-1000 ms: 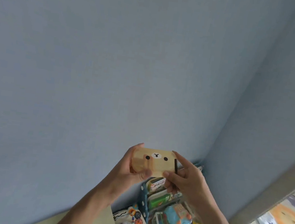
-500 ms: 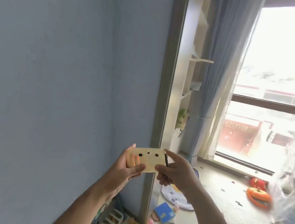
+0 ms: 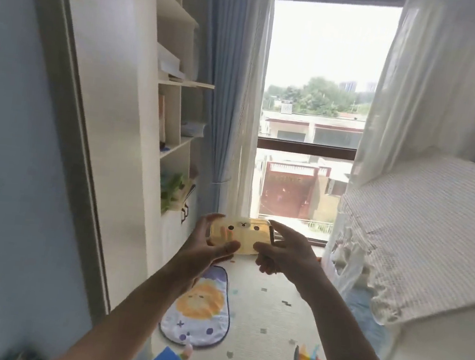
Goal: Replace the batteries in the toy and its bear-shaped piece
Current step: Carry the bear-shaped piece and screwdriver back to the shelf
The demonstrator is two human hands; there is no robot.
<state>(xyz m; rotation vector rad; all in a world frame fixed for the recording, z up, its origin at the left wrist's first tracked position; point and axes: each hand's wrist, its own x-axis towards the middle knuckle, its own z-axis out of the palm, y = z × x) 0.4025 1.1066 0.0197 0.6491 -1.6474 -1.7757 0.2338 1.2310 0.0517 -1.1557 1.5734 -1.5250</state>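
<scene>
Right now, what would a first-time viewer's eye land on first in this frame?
First, the yellow bear-shaped piece, held up at centre frame between the left hand and right hand, its face toward the camera. Behind it, the bright window between curtains dominates the upper middle. On the floor below lies a white mat with an orange lion face, and a bed fills the right.

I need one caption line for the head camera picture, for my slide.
Both hands, left hand and right hand, hold the yellow bear-shaped piece up before a bright window.
</scene>
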